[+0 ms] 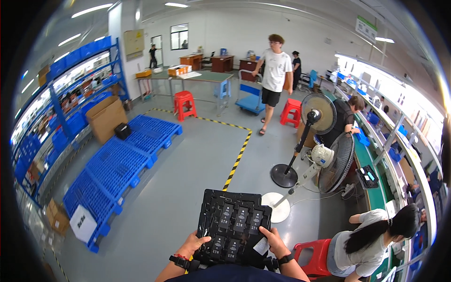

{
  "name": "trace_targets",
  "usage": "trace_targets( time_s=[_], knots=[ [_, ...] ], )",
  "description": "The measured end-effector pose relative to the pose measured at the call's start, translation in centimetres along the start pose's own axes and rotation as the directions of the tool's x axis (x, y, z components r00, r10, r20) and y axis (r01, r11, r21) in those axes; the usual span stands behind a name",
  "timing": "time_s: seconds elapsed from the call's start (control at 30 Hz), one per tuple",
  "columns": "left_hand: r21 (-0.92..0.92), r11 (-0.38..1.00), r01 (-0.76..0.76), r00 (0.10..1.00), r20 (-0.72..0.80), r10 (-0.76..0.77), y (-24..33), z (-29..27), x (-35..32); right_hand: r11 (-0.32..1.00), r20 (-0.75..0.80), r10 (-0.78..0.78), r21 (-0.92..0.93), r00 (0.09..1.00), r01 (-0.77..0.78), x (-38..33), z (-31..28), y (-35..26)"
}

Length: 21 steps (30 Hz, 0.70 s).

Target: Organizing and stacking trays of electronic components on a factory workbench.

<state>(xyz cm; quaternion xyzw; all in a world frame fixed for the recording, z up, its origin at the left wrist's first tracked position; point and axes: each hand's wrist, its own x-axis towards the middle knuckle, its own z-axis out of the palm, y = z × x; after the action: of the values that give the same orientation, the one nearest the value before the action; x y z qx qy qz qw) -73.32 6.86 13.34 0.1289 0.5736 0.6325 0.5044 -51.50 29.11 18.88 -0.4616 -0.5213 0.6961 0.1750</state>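
A black plastic tray (211,203) is held out in front of my waist, above the floor. In its pockets lie several flat black packs with pale print that look like phone batteries (241,218). My left hand (192,244) grips the tray's left side, thumb on top. On the opposite side my right hand (276,243) clasps the edge, thumb resting over the rim. A small white paper (261,246) lies on the tray beside my right thumb. The fingers under the tray are hidden.
Blue plastic pallets (117,162) lie on the left, by blue shelving (58,101). Two standing fans (319,113) and a seated worker (376,239) are at right, along a green workbench (376,192). A person in white (276,70) walks ahead near a blue trolley (251,96).
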Motion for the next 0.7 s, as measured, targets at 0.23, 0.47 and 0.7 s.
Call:
trace_targets(
  time_s=[0.23,0.47,0.7],
  knots=[
    [0.095,0.992,0.08,0.989,0.119,-0.091,5.2,1.7,11.1,0.983,-0.128,0.063,0.181,0.99,-0.039,5.5,-1.1,-3.5],
    [0.084,0.996,0.008,0.974,0.225,-0.027,8.8,6.9,23.9,0.987,-0.245,0.057,0.161,0.968,-0.018,16.4,-5.3,-7.8],
    [0.117,0.993,0.0,0.981,0.194,-0.023,13.6,12.5,33.4,0.956,-0.152,-0.034,0.284,0.988,0.076,25.5,-9.8,-14.0]
  ],
)
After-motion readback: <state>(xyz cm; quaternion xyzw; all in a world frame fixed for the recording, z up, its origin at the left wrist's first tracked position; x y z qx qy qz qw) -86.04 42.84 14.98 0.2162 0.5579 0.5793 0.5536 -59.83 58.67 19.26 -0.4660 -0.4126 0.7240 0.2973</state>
